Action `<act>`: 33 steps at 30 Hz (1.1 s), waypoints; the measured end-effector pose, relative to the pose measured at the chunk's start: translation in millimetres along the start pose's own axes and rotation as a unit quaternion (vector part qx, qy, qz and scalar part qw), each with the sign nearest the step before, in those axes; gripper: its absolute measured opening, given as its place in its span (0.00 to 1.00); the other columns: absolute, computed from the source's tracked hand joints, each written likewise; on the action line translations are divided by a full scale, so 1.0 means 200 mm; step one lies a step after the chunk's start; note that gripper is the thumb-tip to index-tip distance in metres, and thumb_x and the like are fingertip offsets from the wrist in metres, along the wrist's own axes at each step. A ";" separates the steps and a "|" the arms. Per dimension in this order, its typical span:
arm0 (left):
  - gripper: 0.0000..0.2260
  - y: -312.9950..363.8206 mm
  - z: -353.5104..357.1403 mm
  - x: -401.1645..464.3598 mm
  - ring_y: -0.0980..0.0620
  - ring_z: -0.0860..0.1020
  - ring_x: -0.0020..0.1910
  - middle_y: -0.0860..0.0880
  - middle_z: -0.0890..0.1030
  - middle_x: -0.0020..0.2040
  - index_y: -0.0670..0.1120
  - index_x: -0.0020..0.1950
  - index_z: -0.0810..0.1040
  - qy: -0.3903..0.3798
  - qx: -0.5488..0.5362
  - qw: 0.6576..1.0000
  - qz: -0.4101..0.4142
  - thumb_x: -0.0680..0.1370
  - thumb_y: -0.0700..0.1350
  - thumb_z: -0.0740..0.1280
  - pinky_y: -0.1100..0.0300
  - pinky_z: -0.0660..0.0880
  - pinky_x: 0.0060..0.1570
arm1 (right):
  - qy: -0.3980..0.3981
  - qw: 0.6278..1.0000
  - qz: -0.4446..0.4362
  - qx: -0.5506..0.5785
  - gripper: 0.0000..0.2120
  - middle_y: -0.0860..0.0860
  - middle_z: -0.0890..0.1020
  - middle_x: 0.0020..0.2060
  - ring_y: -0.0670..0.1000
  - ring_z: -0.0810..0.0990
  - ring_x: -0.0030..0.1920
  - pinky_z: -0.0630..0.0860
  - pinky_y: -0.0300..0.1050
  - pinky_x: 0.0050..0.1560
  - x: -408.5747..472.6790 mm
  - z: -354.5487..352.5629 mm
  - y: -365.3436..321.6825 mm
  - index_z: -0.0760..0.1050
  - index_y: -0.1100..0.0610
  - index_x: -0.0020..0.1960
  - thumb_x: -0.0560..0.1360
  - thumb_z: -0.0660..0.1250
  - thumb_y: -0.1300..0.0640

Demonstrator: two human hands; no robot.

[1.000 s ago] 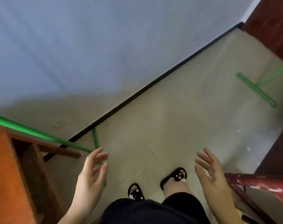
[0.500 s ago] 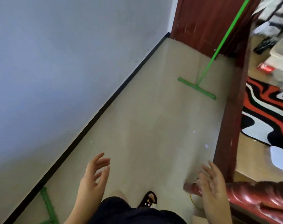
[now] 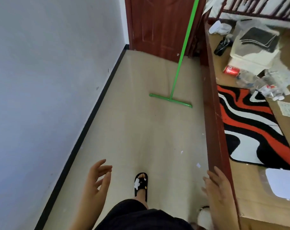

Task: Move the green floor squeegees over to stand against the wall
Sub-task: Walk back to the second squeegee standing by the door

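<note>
A green floor squeegee (image 3: 170, 100) stands ahead on the beige floor, its blade flat on the tiles and its long handle leaning up against the dark red door (image 3: 159, 25). The pale blue wall (image 3: 46, 77) with a black skirting runs along my left. My left hand (image 3: 96, 181) hangs open low in the view, fingers spread, holding nothing. My right hand (image 3: 218, 188) is open too, close beside the red-brown door frame (image 3: 214, 113). Both hands are well short of the squeegee.
My sandalled foot (image 3: 141, 185) steps forward on the floor. Right of the frame lies a room with a red, black and white rug (image 3: 253, 128), a red can (image 3: 231, 71), plastic bottles and a white bin. Small paper scraps dot the floor.
My view has swung right and forward along the corridor. The squeegee by the door is nearer and central. The other squeegee at the left wall and the wooden furniture have left the view.
</note>
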State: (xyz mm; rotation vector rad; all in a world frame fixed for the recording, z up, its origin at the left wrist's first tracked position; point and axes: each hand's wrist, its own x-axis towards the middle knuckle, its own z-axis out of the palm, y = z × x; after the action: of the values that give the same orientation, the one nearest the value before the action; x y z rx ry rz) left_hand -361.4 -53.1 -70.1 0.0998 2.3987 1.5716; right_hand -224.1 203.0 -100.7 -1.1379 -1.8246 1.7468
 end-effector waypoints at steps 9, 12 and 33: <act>0.18 0.32 0.25 0.96 0.64 0.77 0.50 0.58 0.79 0.51 0.61 0.54 0.68 -0.088 0.033 0.995 0.032 0.75 0.37 0.61 0.74 0.75 0.46 | 0.101 0.995 0.009 0.021 0.16 0.43 0.77 0.53 0.40 0.78 0.51 0.75 0.30 0.45 0.73 0.22 -0.28 0.70 0.28 0.49 0.72 0.66 0.50; 0.18 0.39 0.40 1.24 0.63 0.77 0.51 0.64 0.77 0.53 0.63 0.53 0.67 -0.089 0.028 0.995 0.030 0.76 0.39 0.61 0.68 0.76 0.45 | 0.123 0.991 0.010 0.042 0.16 0.42 0.77 0.53 0.39 0.79 0.50 0.76 0.33 0.46 1.02 0.22 -0.34 0.70 0.30 0.49 0.72 0.66 0.53; 0.18 1.25 1.66 2.82 0.63 0.78 0.50 0.61 0.78 0.51 0.63 0.54 0.67 -0.041 -0.012 0.997 0.063 0.76 0.39 0.62 0.66 0.75 0.45 | 0.082 0.996 -0.041 0.004 0.19 0.45 0.76 0.59 0.49 0.76 0.59 0.73 0.58 0.61 3.23 0.04 -1.07 0.68 0.42 0.62 0.72 0.65 0.51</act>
State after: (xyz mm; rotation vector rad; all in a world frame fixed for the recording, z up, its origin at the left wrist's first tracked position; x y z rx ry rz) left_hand -839.8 458.6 -73.7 0.3111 2.3516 1.6157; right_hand -684.9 702.4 -66.6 -1.1498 -1.7389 1.5645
